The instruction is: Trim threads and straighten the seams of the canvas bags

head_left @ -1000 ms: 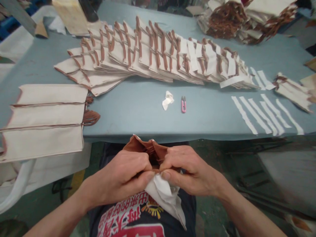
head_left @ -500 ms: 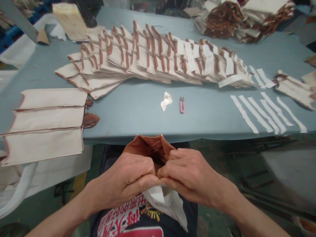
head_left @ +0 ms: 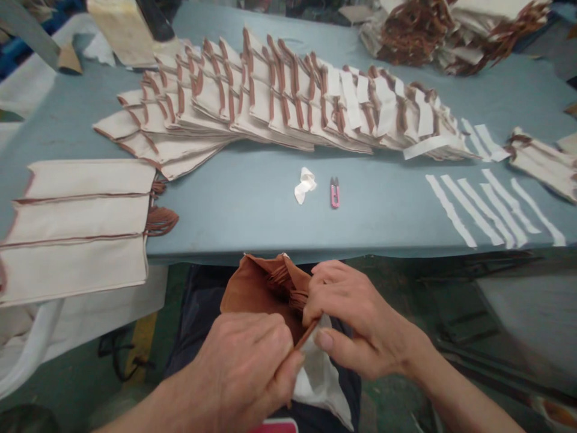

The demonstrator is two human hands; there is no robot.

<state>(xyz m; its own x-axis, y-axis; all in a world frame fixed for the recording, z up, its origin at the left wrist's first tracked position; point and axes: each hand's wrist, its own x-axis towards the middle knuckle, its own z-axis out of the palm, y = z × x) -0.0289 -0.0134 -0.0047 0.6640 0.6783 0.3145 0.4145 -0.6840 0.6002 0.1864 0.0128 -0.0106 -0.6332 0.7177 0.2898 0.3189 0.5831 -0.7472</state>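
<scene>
Nearer comes the left hand (head_left: 252, 358), parting from the right hand (head_left: 354, 316)! Each grip pinches the rim (head_left: 308, 337) of the brown-and-white cloth pouch (head_left: 255, 288), edge slanting near-left to far-right, mouth just beyond, over the lap, short of the counter (head_left: 225, 216).

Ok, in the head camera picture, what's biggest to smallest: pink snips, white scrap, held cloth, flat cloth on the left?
1. Flat cloth on the left
2. Held cloth, by what shows; it's partly covered
3. White scrap
4. Pink snips
</scene>
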